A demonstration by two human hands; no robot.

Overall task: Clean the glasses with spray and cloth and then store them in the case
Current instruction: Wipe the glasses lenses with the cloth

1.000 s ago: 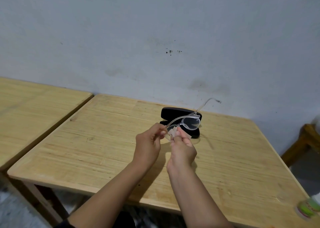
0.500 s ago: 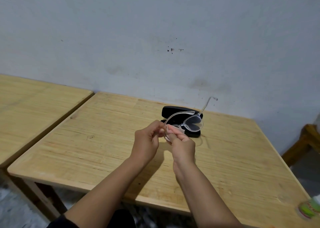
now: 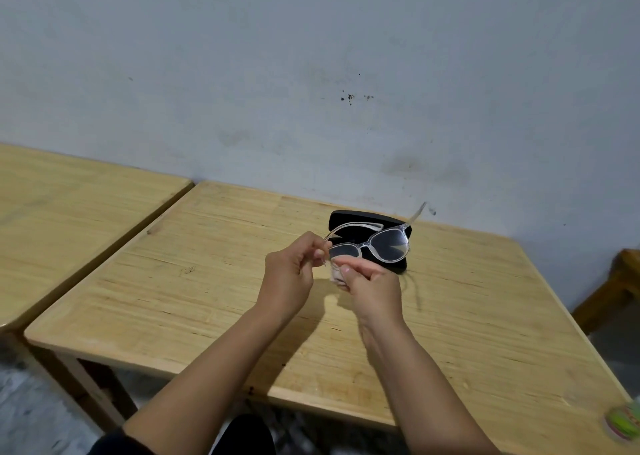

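wiping glasses [image 3: 377, 243] with cloth [image 3: 336, 274]

Above a wooden table [image 3: 207, 281], the left hand [image 3: 291, 274] pinches the near end of clear-framed glasses [image 3: 370, 243]. Just to its right, the right hand [image 3: 370, 285] pinches a pale cloth [image 3: 335, 276] against one lens. Beyond both hands lies an open black case [image 3: 349, 220].

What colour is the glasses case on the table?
Black. The case shows in the head view, behind the clear-framed glasses.
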